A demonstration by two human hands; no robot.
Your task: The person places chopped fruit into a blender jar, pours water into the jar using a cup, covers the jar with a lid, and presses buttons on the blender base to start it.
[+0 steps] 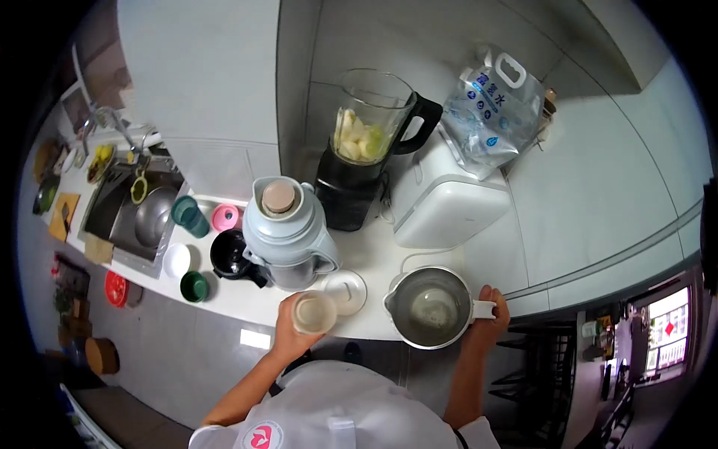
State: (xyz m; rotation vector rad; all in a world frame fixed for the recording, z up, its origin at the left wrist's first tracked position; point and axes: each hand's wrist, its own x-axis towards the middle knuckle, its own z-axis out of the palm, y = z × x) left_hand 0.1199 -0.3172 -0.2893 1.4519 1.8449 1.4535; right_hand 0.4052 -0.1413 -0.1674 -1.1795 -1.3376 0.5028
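My left hand (290, 331) is closed around a small pale translucent cup (314, 313) at the counter's front edge. A round white lid (350, 288) lies just beyond the cup. On the right, my right hand (491, 320) grips the white handle of a spouted metal pot (455, 295). Its spout faces left, and a pale patch shows at the bottom of the pot; I cannot tell what it is. A light blue thermos jug (288, 239) with a tan stopper stands behind the cup. Farther back, a blender (351, 183) holds pale and greenish chunks in its clear jar.
A white appliance (452, 206) carries a clear water bag (493, 112). Left of the jug are a black pot (230, 253), a white bowl (177, 260), a green cup (194, 286), a teal tumbler (190, 217) and a pink container (224, 217). A sink (112, 217) lies farther left.
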